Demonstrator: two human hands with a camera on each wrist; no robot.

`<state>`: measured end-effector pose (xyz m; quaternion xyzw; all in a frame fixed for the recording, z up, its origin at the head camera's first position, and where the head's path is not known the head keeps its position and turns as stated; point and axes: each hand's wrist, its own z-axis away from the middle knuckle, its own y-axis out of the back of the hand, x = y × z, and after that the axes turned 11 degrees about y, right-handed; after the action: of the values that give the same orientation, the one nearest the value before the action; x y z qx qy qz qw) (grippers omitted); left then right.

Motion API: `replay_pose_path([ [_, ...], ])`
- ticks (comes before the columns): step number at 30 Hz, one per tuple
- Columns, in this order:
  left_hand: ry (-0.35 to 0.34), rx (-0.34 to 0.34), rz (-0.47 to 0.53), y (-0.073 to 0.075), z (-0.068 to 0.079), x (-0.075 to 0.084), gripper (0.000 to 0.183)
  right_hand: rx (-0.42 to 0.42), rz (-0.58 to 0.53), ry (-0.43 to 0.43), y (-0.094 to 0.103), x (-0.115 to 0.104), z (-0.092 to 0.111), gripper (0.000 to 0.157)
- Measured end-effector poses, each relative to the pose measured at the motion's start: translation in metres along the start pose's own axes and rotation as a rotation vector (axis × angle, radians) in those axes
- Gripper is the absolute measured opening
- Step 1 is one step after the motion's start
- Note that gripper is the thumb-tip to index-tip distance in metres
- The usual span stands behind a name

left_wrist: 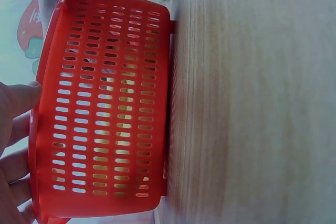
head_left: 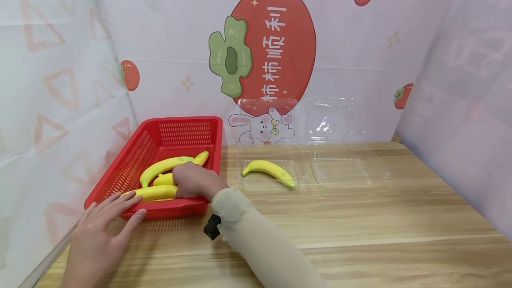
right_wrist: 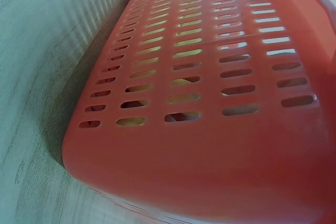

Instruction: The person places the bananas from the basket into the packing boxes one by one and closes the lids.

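Several yellow bananas [head_left: 164, 166] lie in a red slotted basket [head_left: 219, 146] at the left of the table in the head view. My right hand [head_left: 194, 181] reaches over the near right part of the rim, down among the bananas; its fingertips are hidden. At the near left corner, my left hand [head_left: 102, 223] rests on the rim with fingers extended. The left wrist view shows its thumb [left_wrist: 26, 98] at the basket's edge. One more banana [head_left: 269, 171] lies right of the basket, within a clear plastic box [head_left: 266, 186]. The right wrist view is filled by the basket wall [right_wrist: 210, 161].
A second clear plastic box [head_left: 340, 170] stands right of the first; both have raised lids at the back. Printed cloth [head_left: 352, 83] encloses the wooden table [head_left: 380, 230] behind and at both sides.
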<state>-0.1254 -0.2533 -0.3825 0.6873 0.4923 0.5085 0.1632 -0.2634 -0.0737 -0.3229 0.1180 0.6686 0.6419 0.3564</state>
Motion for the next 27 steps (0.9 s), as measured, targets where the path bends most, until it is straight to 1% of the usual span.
replay_pose_path([
  [2, 0.004, -0.001, -0.002, -0.0004, 0.0001, 0.0001, 0.05, 0.007, 0.005, -0.01, 0.0, 0.0003, -0.0001, 0.024],
  [7, 0.021, -0.004, -0.01, -0.001, -0.0001, 0.0001, 0.051, 0.065, -0.019, -0.053, -0.0002, 0.0008, 0.0004, 0.024],
  [10, 0.026, -0.002, -0.012, -0.0014, -0.0004, 0.0, 0.051, 0.109, -0.033, -0.069, -0.0007, 0.0007, 0.0008, 0.022],
  [15, 0.026, 0.004, -0.008, -0.0011, -0.0005, 0.0003, 0.05, 0.197, -0.025, -0.064, -0.0014, 0.0014, 0.0006, 0.014],
  [18, 0.03, 0.001, -0.012, -0.0006, -0.0004, 0.0008, 0.051, 0.254, -0.016, -0.053, -0.0006, 0.0021, 0.001, 0.021],
  [20, 0.027, 0.0, -0.012, -0.0004, -0.0004, 0.001, 0.051, 0.277, -0.012, -0.05, -0.0002, 0.0026, 0.0013, 0.026],
  [21, 0.026, 0.001, -0.011, -0.0003, -0.0004, 0.001, 0.05, 0.281, -0.019, -0.051, 0.0001, 0.0025, 0.0016, 0.027],
  [24, 0.021, 0.002, -0.009, -0.0006, 0.0001, 0.0009, 0.05, 0.271, -0.051, -0.067, 0.0004, 0.0019, 0.0022, 0.018],
  [27, 0.018, 0.004, -0.008, -0.0007, 0.0002, 0.0009, 0.051, 0.246, -0.098, -0.079, 0.0008, 0.0009, 0.0028, 0.016],
])
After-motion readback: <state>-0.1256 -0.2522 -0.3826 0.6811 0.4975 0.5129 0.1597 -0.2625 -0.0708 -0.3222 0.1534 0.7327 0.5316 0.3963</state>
